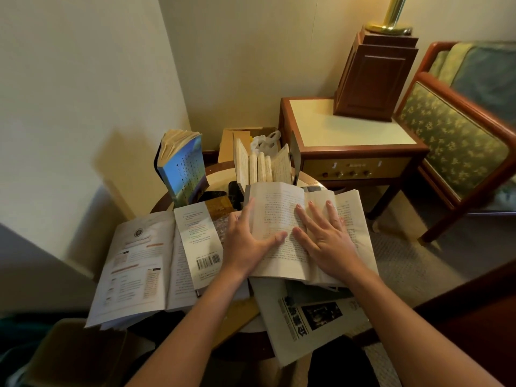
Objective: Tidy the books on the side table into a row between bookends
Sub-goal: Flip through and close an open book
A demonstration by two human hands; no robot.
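An open book with printed text (279,208) lies on the round side table (223,170). My left hand (248,241) lies on its left page, thumb stretched across the paper and fingers at the page's left edge. My right hand (324,236) rests flat on the right page with fingers straight. A blue-covered book (184,169) stands upright at the back left against a black bookend (215,195). Behind the open book, several pale books (262,166) stand fanned open beside a second dark bookend (294,155). A large open booklet (134,269) and a barcoded book (199,241) lie at the left.
A grey book with black characters (307,325) hangs over the table's front edge. To the right stand a wooden nightstand (349,146) with a lamp base (374,76) and a patterned armchair (458,141). A cardboard box with a plastic bag (262,142) sits behind the table.
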